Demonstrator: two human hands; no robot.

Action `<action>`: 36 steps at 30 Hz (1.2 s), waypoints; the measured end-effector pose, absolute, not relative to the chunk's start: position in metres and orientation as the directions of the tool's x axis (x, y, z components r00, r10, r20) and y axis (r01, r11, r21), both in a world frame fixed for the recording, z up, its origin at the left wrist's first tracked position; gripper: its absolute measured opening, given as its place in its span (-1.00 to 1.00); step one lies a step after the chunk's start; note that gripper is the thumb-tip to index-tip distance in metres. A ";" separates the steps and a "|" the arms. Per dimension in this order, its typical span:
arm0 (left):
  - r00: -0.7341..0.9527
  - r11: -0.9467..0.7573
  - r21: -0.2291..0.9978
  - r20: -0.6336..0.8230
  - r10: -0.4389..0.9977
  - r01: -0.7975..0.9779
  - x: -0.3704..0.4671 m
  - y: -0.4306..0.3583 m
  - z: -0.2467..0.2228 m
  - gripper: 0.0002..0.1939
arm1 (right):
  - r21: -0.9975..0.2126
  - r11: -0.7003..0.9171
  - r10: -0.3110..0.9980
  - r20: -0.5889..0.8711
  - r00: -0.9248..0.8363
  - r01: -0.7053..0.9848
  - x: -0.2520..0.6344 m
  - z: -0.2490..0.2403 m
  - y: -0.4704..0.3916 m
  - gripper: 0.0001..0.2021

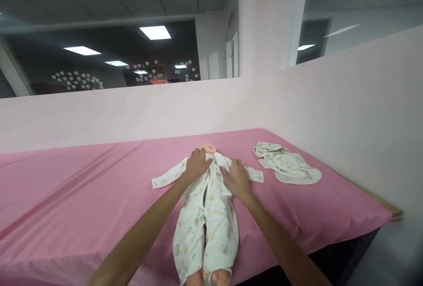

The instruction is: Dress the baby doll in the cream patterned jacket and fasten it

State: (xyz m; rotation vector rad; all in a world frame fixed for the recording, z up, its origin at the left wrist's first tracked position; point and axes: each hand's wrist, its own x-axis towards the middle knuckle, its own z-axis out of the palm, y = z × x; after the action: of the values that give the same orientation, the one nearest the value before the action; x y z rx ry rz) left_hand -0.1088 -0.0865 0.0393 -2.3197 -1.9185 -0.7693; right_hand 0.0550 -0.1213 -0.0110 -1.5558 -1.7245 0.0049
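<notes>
A baby doll lies on its back on a pink-covered table, its head (209, 147) away from me and its bare feet (220, 277) toward me. It wears a white long-sleeved baby top (216, 184) and matching trousers (220, 228), both printed with small bears. The top's sleeves spread out to either side. My left hand (197, 165) is at the doll's chest just below the neck, its fingers closed on the top's front. Across from it, my right hand (237, 179) grips the other side of the front, thumb toward the middle. The fingertips are partly hidden.
Crumpled white printed baby clothes (286, 162) lie to the right of the doll. The pink cloth (99, 198) has folds on the left. White walls (360, 114) with windows stand behind and at the right. A wooden edge (380, 202) shows at the right corner.
</notes>
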 end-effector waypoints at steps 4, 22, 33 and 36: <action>0.052 -0.109 0.190 0.282 0.958 0.976 -0.119 -0.061 0.031 -0.74 | -0.488 0.166 0.927 0.374 0.034 0.857 0.053 -0.010 -0.083 -0.68; -0.181 0.110 0.309 0.211 0.960 0.945 -0.292 -0.033 -0.018 -0.80 | -0.333 -0.039 0.948 0.285 0.140 0.942 0.127 -0.004 -0.033 -0.72; 0.003 -0.101 0.198 0.443 0.896 0.975 -0.205 -0.051 -0.023 -0.65 | -0.077 0.598 0.796 0.176 -0.579 0.798 -0.067 0.061 -0.029 -0.67; -0.014 -0.042 0.127 0.407 0.913 0.991 -0.200 -0.055 -0.030 -0.63 | -0.035 0.647 0.762 0.011 -0.647 0.761 -0.109 0.062 -0.023 -0.74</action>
State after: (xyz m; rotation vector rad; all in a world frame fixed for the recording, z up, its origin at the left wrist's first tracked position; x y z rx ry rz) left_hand -0.1999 -0.0550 -0.0295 -2.0551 -2.0245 -0.5745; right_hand -0.1090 -0.0232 0.0623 -1.3082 -2.8288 0.0418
